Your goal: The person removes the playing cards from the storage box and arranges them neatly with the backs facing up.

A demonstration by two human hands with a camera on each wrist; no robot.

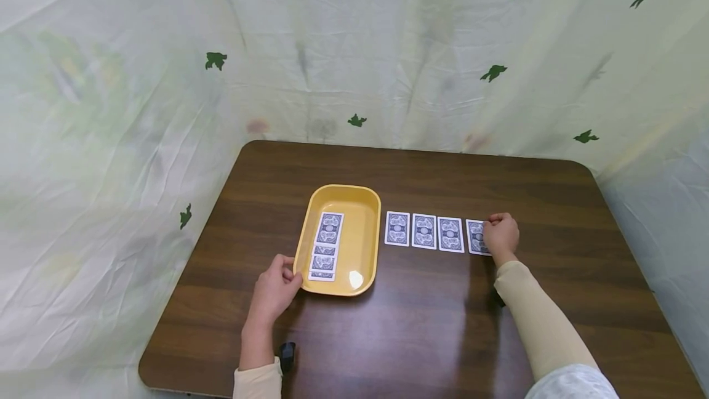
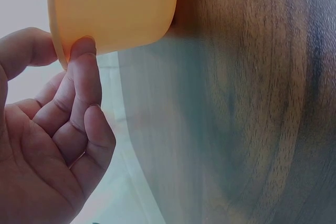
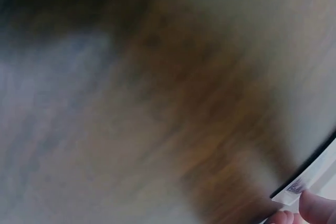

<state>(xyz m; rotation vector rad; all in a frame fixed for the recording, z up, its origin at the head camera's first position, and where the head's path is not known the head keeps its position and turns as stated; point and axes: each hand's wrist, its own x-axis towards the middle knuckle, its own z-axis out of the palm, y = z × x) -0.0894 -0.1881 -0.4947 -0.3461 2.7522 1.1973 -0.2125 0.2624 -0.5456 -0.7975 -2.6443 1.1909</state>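
Observation:
My left hand (image 1: 275, 288) grips the near left corner of the yellow tray (image 1: 360, 233). In the left wrist view, the thumb and fingers pinch the rim of the tray (image 2: 115, 9). Inside the tray, several blue-backed playing cards (image 1: 330, 228) overlap in a column along the left side. Over on the right, my right hand (image 1: 501, 236) is at the rightmost playing card (image 1: 475, 237) of a row, covering its right edge. The right wrist view shows the thumb (image 3: 317, 208) on this card (image 3: 302, 182) and fingertips below its edge.
Between the tray and my right hand, several more face-down cards (image 1: 424, 231) lie in the row. Everything stands on a dark brown wooden table (image 1: 399, 337) with rounded corners. A pale curtain (image 1: 388, 48) with leaf prints hangs behind it.

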